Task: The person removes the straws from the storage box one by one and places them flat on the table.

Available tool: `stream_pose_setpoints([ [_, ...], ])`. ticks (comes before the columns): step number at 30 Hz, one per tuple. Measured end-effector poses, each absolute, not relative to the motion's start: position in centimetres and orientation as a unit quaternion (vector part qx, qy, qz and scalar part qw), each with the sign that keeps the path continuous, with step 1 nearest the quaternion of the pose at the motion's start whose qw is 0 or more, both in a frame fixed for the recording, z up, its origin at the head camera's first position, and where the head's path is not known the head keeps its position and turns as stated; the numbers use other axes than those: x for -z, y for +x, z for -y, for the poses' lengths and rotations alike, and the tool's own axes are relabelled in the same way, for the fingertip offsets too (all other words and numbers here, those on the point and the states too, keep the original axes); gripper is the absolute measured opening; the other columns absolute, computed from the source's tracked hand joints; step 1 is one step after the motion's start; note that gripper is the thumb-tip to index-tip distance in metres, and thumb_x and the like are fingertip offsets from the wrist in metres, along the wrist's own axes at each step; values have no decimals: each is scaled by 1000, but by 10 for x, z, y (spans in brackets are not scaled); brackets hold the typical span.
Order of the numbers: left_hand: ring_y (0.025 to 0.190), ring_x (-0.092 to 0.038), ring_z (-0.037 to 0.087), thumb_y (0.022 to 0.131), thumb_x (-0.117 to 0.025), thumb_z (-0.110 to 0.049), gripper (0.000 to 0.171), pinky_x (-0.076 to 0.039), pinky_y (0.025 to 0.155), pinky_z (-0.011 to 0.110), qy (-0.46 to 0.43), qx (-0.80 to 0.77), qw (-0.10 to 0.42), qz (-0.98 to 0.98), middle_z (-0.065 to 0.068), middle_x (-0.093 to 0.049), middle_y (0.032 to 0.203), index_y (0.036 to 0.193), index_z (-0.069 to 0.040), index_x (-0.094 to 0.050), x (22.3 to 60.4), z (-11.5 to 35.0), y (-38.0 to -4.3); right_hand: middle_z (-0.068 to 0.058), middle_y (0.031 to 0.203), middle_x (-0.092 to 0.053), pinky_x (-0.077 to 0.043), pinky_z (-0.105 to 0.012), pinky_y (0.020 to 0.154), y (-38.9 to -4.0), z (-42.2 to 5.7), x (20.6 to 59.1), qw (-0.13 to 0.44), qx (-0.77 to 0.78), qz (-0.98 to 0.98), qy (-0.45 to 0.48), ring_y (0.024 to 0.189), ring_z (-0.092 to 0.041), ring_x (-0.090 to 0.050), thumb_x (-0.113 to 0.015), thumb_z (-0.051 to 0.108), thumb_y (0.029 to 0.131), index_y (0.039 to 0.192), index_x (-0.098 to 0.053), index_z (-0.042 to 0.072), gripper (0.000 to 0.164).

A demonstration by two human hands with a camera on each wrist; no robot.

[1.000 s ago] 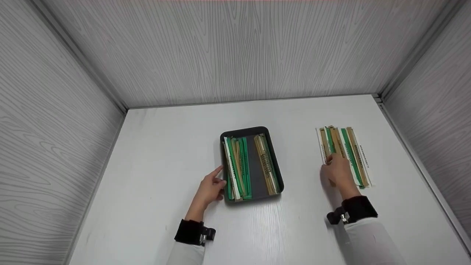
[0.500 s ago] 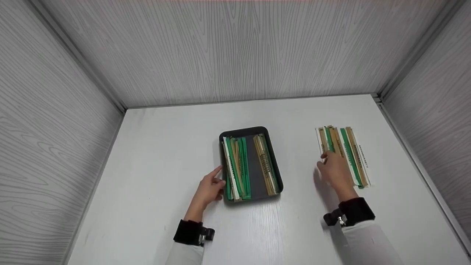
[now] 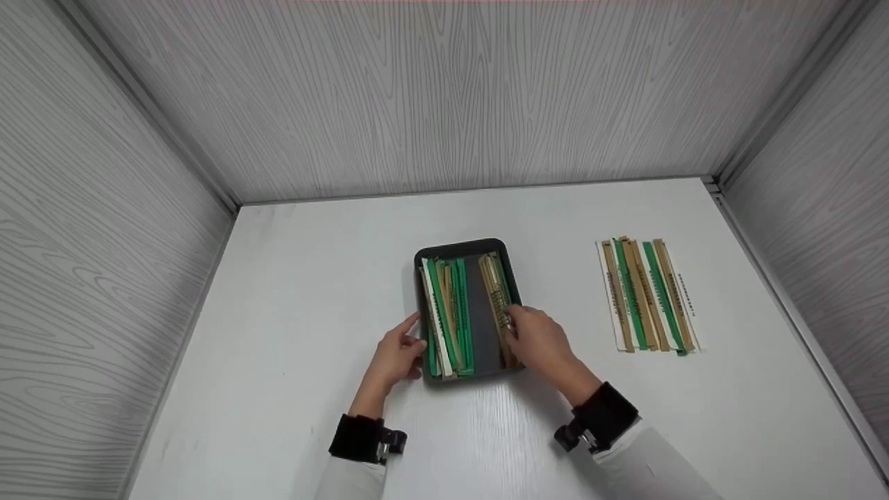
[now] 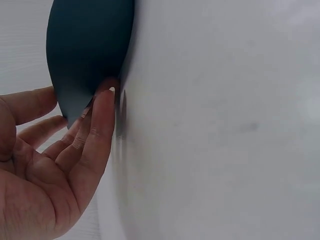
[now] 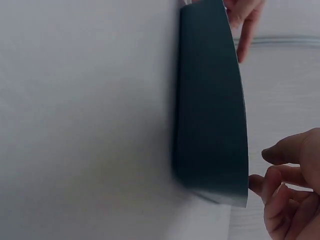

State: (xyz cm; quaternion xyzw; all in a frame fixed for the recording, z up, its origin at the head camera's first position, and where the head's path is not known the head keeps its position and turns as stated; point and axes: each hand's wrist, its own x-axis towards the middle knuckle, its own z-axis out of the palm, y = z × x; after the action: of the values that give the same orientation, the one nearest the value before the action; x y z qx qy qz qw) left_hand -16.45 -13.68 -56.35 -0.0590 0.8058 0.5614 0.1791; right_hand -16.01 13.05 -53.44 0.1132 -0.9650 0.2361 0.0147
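Observation:
A dark rectangular tray [image 3: 487, 278] holds two groups of long, slim printed packets. The left group [image 3: 448, 312] is green, brown and white; the right group [image 3: 494, 285] is mostly brown with some green. At the tray's near left side my left hand [image 3: 394, 357] touches the outer wall. The left wrist view shows the fingers [image 4: 102, 122] against the tray corner. My right hand [image 3: 545, 340] is bent over the tray's right rim, fingertips right at the right group. In the right wrist view its thumb and index finger are apart, and no packet shows between them.
More slim packets [image 3: 646, 298] in brown, green and white lie side by side on the white table [image 3: 312, 292] to the right. Grey wood-grain panels [image 3: 444, 97] enclose the back and both sides.
My right hand has left the loose packets on the right and moved left to the tray's right side. Those packets now lie uncovered. The left hand and tray stay put.

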Motion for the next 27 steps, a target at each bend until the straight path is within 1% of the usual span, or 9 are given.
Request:
stream_pose_setpoints([
  [2,73,-64,24,98,-57,-6,60,-56,61,40,-59,-563,180,-804,15,-59,102,153,-18,-36,563,136,-164,-11,85,-65,-51,-36,56,-158,-122,537,8,-201,972,124,71,-24,-64,-68,9,90,115,-64,-2,27],
  [7,74,-64,24,98,-57,-6,60,-56,61,40,-57,-566,180,-803,16,-59,104,153,-17,-36,563,136,-164,-11,74,-58,-49,-37,47,-158,-112,543,-5,-145,982,122,64,-27,-63,-65,4,90,91,-61,2,4],
  [9,74,-64,24,97,-58,-6,60,-56,61,40,-55,-566,179,-803,16,-60,104,153,-17,-37,563,136,-164,-11,72,-57,-49,-38,46,-159,-110,545,-5,-132,984,116,63,-27,-62,-65,4,89,86,-60,3,6],
  [15,73,-64,24,97,-58,-7,60,-56,60,40,-54,-571,177,-800,16,-60,104,153,-18,-38,564,137,-165,-12,74,-58,-49,-40,47,-164,-105,548,-9,-109,988,109,64,-30,-63,-65,2,88,82,-61,3,7],
  [19,74,-65,23,97,-58,-6,60,-56,60,40,-54,-571,177,-800,16,-59,105,153,-18,-38,563,137,-165,-10,71,-58,-49,-41,46,-166,-105,550,-7,-108,987,115,63,-29,-63,-64,1,86,78,-61,5,10],
  [23,74,-64,22,97,-58,-6,61,-56,59,40,-57,-574,181,-797,16,-59,105,153,-18,-37,563,137,-166,-9,69,-57,-49,-41,45,-166,-105,552,7,-121,984,127,61,-28,-62,-64,1,87,75,-59,6,14],
  [27,73,-64,22,97,-58,-5,61,-56,59,40,-60,-574,185,-795,15,-59,104,153,-18,-37,563,137,-166,-10,70,-59,-49,-40,46,-166,-105,555,12,-136,981,140,62,-27,-63,-62,0,88,75,-59,6,15],
])
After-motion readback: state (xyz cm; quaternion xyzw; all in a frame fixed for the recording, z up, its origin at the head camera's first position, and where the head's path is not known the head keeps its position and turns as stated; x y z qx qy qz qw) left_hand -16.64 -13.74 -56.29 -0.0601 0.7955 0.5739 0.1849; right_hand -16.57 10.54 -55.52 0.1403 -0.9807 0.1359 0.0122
